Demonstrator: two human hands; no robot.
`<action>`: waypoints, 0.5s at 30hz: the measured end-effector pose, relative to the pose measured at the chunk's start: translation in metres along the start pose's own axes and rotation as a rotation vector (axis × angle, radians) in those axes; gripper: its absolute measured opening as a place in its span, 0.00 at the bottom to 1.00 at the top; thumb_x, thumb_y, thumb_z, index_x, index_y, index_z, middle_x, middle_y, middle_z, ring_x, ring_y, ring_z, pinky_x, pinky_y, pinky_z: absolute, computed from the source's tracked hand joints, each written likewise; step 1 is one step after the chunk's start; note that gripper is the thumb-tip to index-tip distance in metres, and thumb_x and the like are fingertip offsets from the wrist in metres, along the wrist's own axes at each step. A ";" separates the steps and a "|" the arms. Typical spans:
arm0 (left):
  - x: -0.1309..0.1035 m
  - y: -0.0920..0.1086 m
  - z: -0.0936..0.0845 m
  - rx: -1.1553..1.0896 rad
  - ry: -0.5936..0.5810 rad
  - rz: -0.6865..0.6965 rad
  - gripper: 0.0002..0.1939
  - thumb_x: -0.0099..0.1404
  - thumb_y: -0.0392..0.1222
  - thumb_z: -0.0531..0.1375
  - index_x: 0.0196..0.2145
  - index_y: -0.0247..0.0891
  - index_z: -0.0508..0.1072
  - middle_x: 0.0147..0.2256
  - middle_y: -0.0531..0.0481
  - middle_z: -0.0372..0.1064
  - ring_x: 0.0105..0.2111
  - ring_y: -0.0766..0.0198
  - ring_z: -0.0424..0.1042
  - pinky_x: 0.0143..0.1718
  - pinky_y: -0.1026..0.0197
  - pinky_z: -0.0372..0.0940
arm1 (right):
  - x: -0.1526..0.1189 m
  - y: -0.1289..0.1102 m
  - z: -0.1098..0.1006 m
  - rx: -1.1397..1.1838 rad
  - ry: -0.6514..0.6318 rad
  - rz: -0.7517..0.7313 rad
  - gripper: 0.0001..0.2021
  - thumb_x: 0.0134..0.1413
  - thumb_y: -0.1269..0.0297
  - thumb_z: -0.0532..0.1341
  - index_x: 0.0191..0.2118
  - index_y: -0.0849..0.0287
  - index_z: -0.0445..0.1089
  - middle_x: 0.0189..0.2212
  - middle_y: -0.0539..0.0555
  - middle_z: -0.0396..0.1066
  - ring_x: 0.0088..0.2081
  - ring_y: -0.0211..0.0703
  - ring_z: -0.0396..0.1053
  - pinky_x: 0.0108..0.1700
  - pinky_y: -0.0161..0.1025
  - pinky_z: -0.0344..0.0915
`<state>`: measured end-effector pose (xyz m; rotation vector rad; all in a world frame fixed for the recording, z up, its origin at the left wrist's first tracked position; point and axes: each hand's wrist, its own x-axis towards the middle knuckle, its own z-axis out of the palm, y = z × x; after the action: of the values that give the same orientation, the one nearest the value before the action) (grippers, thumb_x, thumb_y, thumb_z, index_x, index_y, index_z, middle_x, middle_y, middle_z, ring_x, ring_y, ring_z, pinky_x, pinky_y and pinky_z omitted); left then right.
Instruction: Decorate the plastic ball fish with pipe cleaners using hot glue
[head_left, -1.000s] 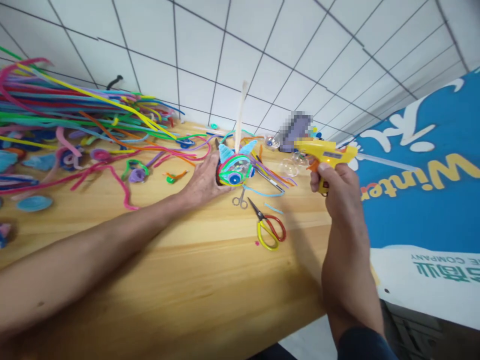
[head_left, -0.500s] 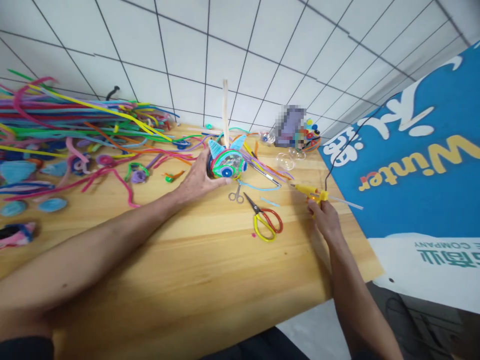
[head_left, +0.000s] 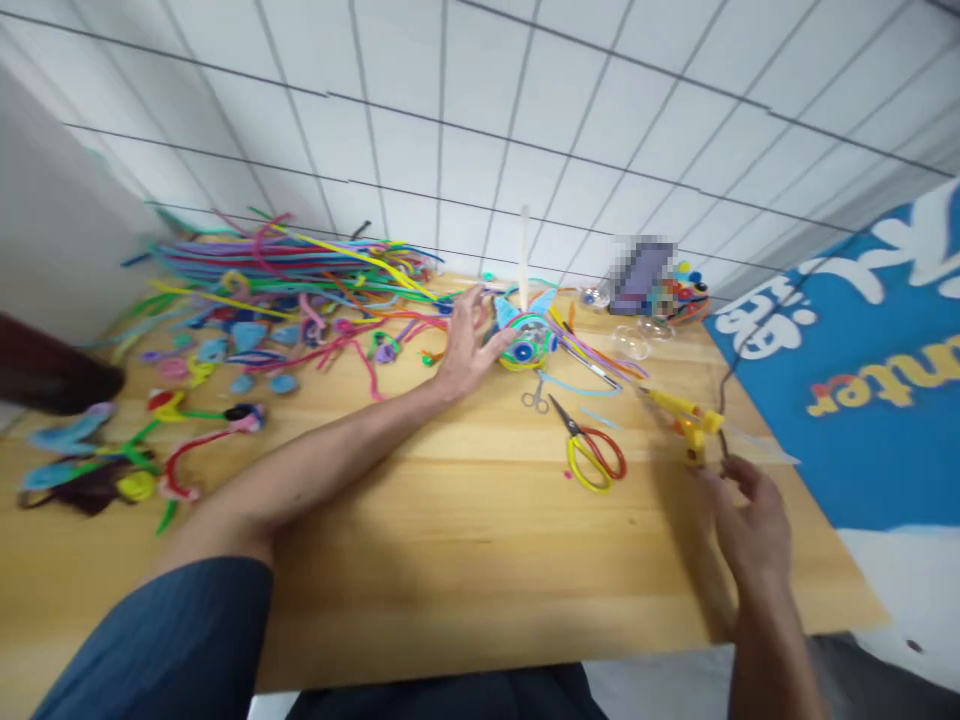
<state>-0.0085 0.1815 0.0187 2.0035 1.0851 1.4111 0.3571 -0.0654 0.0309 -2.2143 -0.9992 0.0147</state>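
A pale wooden table (head_left: 465, 570) stands against a white wall (head_left: 405, 180) ruled with dark lines, and at its right a blue banner (head_left: 885, 450) carries the letters "nter" in yellow and orange, turned about from this view; the white characters above them cannot be read. The round figure (head_left: 529, 345), with light-blue ears and a dark-blue eye, sits toward the back of the table, a pale upright strip (head_left: 524, 260) rising behind it. The left hand (head_left: 466, 355) is open at the figure's left side, fingers spread and thumb at its edge; whether the thumb presses on it cannot be told. Just in front lie small metal scissors (head_left: 535, 395) and larger scissors (head_left: 589, 450) with red and yellow handles. Farther right is a yellow glue gun (head_left: 686, 415), nozzle toward the figure. The right hand (head_left: 756, 515), fingers partly curled, is by its handle and the dark cord (head_left: 731, 370); blur hides whether it grips either. Clear balls (head_left: 631, 343) lie behind the glue gun, and colourful fuzzy stems (head_left: 300, 262) heap at the left rear.
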 end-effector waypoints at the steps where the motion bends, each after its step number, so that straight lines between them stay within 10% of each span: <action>1: 0.001 0.008 -0.004 0.046 0.027 0.017 0.42 0.76 0.69 0.51 0.74 0.44 0.46 0.73 0.32 0.52 0.75 0.47 0.54 0.73 0.38 0.57 | -0.010 -0.003 -0.002 0.027 0.015 0.014 0.30 0.50 0.39 0.62 0.51 0.55 0.74 0.53 0.65 0.78 0.55 0.70 0.73 0.61 0.66 0.65; 9: 0.029 0.084 -0.050 0.124 0.132 0.204 0.30 0.81 0.63 0.42 0.70 0.48 0.59 0.69 0.40 0.61 0.72 0.46 0.60 0.67 0.35 0.63 | -0.051 -0.056 0.002 0.395 -0.206 -0.127 0.10 0.55 0.53 0.62 0.36 0.52 0.77 0.30 0.54 0.79 0.35 0.53 0.76 0.46 0.52 0.73; 12: 0.048 0.084 -0.068 0.032 0.175 0.176 0.28 0.81 0.64 0.43 0.54 0.46 0.73 0.50 0.44 0.75 0.54 0.54 0.76 0.56 0.46 0.72 | -0.054 -0.082 0.006 0.451 -0.359 -0.264 0.09 0.60 0.54 0.62 0.36 0.52 0.77 0.28 0.52 0.77 0.32 0.49 0.75 0.40 0.46 0.72; 15: 0.048 0.074 -0.079 -0.099 0.227 0.057 0.26 0.80 0.65 0.48 0.39 0.43 0.74 0.28 0.52 0.68 0.30 0.62 0.72 0.37 0.58 0.70 | -0.056 -0.108 0.011 0.489 -0.505 -0.359 0.12 0.64 0.54 0.61 0.36 0.54 0.78 0.27 0.52 0.77 0.32 0.46 0.75 0.39 0.43 0.72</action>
<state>-0.0486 0.1719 0.1295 1.8519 1.0347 1.7208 0.2442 -0.0464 0.0728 -1.5873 -1.4706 0.6141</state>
